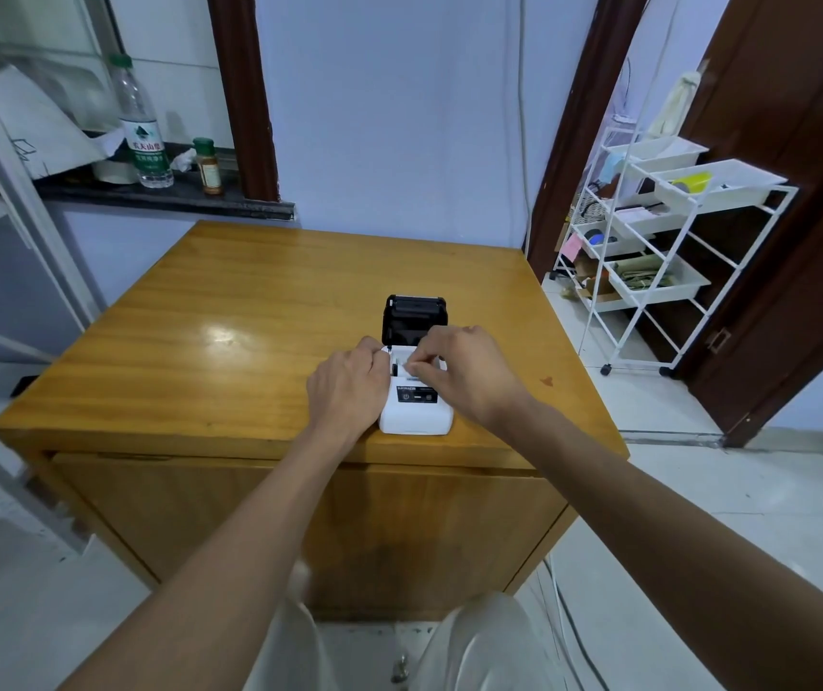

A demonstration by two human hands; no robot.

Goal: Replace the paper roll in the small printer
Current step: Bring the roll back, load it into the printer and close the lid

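A small white printer (415,416) sits near the front edge of the wooden table (230,341). Its black lid (414,319) stands open and upright at the back. My left hand (347,391) grips the printer's left side. My right hand (464,374) reaches into the open paper bay from the right, fingertips pinched on something white inside. The paper roll itself is mostly hidden under my fingers.
A white wire rack (658,241) with trays stands on the floor to the right of the table. A water bottle (142,127) and a small jar (207,167) stand on the dark ledge at the back left. A dark door frame is at the far right.
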